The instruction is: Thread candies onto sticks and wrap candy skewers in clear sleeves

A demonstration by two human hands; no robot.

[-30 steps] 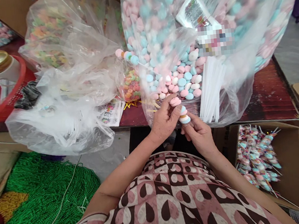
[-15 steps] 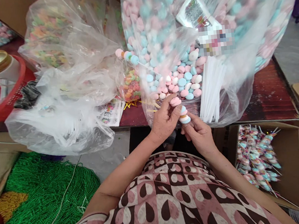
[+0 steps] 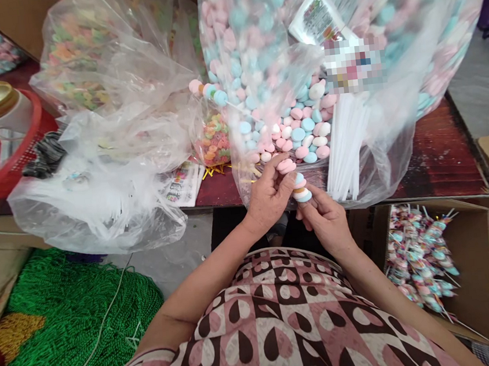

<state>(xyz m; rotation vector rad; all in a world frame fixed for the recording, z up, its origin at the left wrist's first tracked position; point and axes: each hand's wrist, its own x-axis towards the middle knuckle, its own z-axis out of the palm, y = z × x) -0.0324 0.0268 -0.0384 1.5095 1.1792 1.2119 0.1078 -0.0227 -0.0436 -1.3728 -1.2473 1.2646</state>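
My left hand [image 3: 269,199] is closed on pink marshmallows [image 3: 286,166] held at its fingertips. Its thumb presses the blue top of a short marshmallow skewer [image 3: 301,190], which has pink, orange, white and blue layers. From below, my right hand [image 3: 326,221] grips that skewer with bent fingers; the stick itself is hidden. Just beyond both hands, loose pink, blue and white marshmallows [image 3: 298,133] lie at the mouth of a large clear bag [image 3: 259,76]. White sticks [image 3: 346,149] lie in a bundle to their right. Another marshmallow skewer [image 3: 209,92] rests against the bag's left side.
Clear bags of gummy candy [image 3: 83,66] and white sticks [image 3: 93,199] cover the table's left, near a red basket [image 3: 27,153]. Printed labels [image 3: 184,186] lie at the front edge. Below right, a cardboard box [image 3: 473,275] holds wrapped skewers; green strands [image 3: 80,322] are heaped below left.
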